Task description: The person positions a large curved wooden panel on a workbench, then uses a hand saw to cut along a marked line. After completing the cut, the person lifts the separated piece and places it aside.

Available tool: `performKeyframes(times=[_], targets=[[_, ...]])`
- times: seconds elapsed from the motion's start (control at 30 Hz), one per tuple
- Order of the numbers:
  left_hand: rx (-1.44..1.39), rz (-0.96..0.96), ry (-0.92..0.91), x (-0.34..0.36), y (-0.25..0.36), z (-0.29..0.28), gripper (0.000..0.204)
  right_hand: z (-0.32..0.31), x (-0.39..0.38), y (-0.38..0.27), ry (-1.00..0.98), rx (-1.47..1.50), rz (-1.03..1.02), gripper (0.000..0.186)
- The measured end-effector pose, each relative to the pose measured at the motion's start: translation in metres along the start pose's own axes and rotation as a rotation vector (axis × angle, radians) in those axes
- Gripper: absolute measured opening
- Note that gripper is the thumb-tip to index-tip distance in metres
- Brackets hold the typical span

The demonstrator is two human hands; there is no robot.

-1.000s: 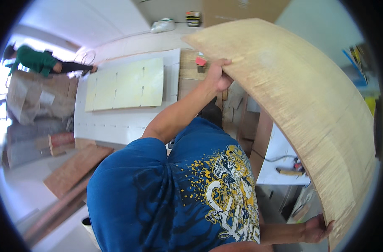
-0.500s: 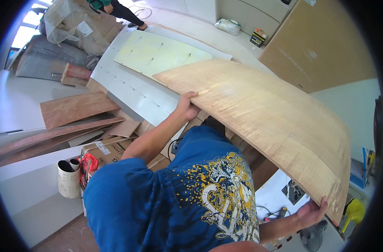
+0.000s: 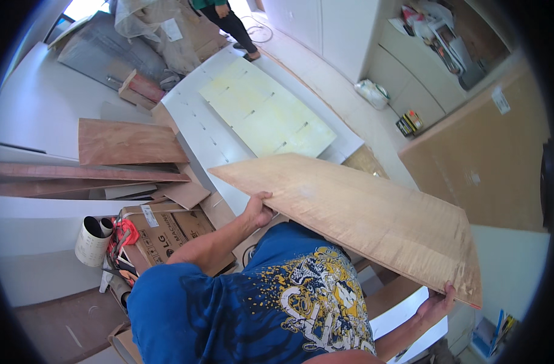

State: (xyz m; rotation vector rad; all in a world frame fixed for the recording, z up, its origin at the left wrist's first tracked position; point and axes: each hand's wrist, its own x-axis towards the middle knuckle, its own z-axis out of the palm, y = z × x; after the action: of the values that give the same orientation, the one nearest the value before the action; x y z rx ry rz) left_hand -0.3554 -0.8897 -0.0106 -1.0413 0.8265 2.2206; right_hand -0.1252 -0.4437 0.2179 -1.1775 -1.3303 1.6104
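A large light-brown plywood board (image 3: 356,218) is held up in front of my body, its long near edge slanting from upper left to lower right. My left hand (image 3: 260,209) grips that edge close to the board's left end, thumb on top and the other fingers underneath. Near the right end, my right hand (image 3: 438,303) is closed round the same edge, fingers partly hidden below. Beyond the board, a pale yellow-green panel (image 3: 252,109) with several short slots lies on a larger white slotted panel (image 3: 192,121).
Reddish-brown wood pieces (image 3: 131,142) are stacked at left. Closer stand a cardboard box (image 3: 173,233) and a paper roll (image 3: 92,242). A person in dark trousers (image 3: 235,27) stands at the far end. A large brown panel (image 3: 483,145) leans at right, near a white bag (image 3: 372,94).
My view has turned toward the right, showing more of the far-right cabinet. The board now sits lower in view, uncovering more of the yellow-green panel. Both hands keep hold of it.
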Motion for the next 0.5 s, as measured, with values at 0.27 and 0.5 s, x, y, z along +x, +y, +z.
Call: performKeyframes(times=[0.27,0.5], targets=[[-0.174,0.143,0.181,-0.017,0.001,0.01,0.064,0.084,0.093,0.005,-0.238,-0.015,0.081,0.069],[-0.376,0.28,0.213,-0.031,-0.03,-0.015,0.06,0.167,0.171,0.013,-0.52,-0.079,0.148,0.057]])
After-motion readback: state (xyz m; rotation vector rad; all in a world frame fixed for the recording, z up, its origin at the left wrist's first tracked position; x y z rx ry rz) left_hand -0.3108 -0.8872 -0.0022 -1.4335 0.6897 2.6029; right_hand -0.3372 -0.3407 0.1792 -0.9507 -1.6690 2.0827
